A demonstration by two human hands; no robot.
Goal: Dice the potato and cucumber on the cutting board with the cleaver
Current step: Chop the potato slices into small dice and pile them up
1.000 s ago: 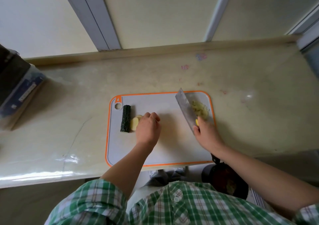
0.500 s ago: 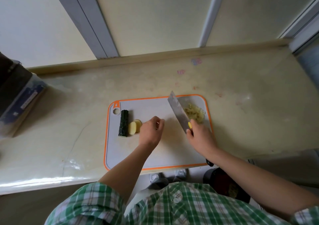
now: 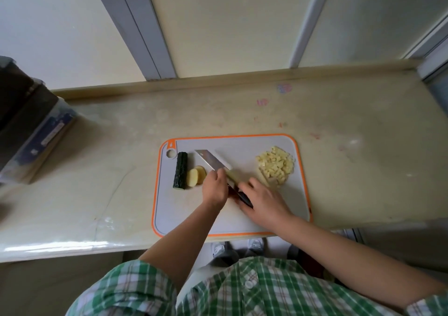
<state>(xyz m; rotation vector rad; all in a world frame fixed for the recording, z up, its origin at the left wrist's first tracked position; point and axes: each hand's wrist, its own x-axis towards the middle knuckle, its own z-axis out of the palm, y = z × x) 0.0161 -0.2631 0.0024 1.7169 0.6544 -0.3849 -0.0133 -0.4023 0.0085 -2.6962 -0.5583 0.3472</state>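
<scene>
A grey cutting board (image 3: 189, 211) with an orange rim lies on the counter. At its left end a dark green cucumber piece (image 3: 180, 174) lies lengthwise, and potato slices (image 3: 195, 177) lean against it. My left hand (image 3: 215, 189) sits just right of the slices with its fingers curled down on their near end. The cleaver (image 3: 210, 161) slants across the board's middle, its blade against my left knuckles. My right hand (image 3: 265, 200) grips its dark handle. A pile of diced potato (image 3: 276, 164) lies at the board's right end.
The pale counter (image 3: 363, 160) runs from a raised back ledge to the front edge beside my body. A dark box on a clear container (image 3: 31, 131) stands at the far left. Shoes show on the floor below the counter edge.
The cleaver and my right hand have moved left from the diced pile to the board's middle, beside my left hand. The pile now lies uncovered. My left hand stays by the slices.
</scene>
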